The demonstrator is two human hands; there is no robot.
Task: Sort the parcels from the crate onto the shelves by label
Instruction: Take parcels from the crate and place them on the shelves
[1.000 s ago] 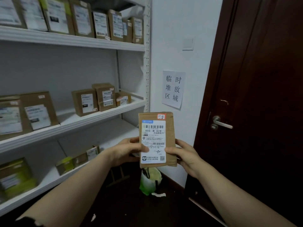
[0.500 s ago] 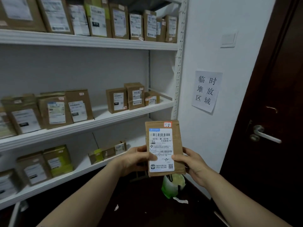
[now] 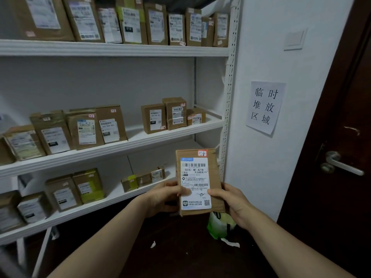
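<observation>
You face one white shelving unit (image 3: pixel 228 97) with three shelves in view, beside one dark door (image 3: pixel 331 197) cut off at the right edge. The top shelf (image 3: pixel 112 49) carries about nine shelved parcels (image 3: pixel 155 25), their tops out of frame. The middle shelf (image 3: pixel 140 141) has three at its right end and at least four in a left group, the farthest clipped. The count on the bottom shelf (image 3: pixel 100 201) is hard to make out. One paper sign (image 3: pixel 265 107) hangs on the wall. You hold one parcel (image 3: pixel 195 183) upright, label toward you, in front of the bottom shelf's right end. Your left hand (image 3: pixel 162 197) grips its left edge and your right hand (image 3: pixel 232 201) its right edge, thumbs on the label. One green bag (image 3: pixel 218 227) sits partly hidden beneath the parcel.
</observation>
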